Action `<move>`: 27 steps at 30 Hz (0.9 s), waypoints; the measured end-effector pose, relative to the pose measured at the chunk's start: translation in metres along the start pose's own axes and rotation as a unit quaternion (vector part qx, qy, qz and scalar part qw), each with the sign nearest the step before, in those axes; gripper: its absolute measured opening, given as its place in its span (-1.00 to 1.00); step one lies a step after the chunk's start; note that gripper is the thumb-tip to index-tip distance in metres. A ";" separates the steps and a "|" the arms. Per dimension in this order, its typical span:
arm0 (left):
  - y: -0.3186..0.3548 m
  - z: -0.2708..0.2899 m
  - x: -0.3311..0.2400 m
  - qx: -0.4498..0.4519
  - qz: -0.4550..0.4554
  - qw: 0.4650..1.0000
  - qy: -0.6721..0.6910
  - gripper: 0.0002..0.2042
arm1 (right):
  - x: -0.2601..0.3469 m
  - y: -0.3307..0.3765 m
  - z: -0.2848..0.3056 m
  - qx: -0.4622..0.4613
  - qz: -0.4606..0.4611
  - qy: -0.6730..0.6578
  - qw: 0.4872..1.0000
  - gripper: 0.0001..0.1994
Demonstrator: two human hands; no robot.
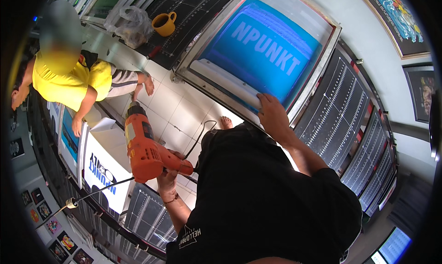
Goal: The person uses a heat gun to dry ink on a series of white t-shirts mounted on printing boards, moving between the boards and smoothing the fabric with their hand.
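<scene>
The left hand [168, 174] grips an orange power tool [146, 146], the right hand [272, 114] clasps the blue-meshed printing frame [258, 52], a person in yellow [69, 77] crouching nearby.

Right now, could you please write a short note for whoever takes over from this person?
Left hand: grip shut on the orange drill, held over the tiled floor, clear of the frame.
Right hand: laid on the near rail of the blue screen frame; whether it clamps is unclear.
Nearby: a person in yellow sits on the floor to the left, with a yellow mug beyond.
Done: drill in hand, frame steadied.
Left: no drill work on the frame shows yet.
</scene>
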State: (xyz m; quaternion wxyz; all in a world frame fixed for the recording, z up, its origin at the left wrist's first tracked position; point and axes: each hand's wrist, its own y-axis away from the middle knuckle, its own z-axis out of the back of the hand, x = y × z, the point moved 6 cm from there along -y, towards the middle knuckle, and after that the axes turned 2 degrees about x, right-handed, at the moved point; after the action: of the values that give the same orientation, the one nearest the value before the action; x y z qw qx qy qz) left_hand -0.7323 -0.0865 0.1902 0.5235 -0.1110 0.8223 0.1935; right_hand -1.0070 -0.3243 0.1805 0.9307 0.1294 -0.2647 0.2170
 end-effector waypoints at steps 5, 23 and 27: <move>0.006 0.000 0.015 0.012 -0.008 1.000 0.025 -0.21 | -0.009 -0.011 0.024 0.009 -0.017 -0.012 1.000 -0.54; 0.000 -0.007 0.021 0.022 -0.008 1.000 0.008 -0.21 | -0.154 -0.181 0.174 -0.070 0.010 0.156 0.985 -0.52; 0.000 -0.015 0.017 0.025 -0.006 0.999 -0.027 -0.22 | -0.167 -0.197 0.175 -0.081 0.016 0.180 0.980 -0.52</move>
State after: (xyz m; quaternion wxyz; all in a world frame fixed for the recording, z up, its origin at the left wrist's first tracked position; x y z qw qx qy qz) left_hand -0.7520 -0.0923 0.1805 0.5492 -0.0978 0.8117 0.1729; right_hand -1.1182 -0.6146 0.2082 0.9668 0.0087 -0.1120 0.2294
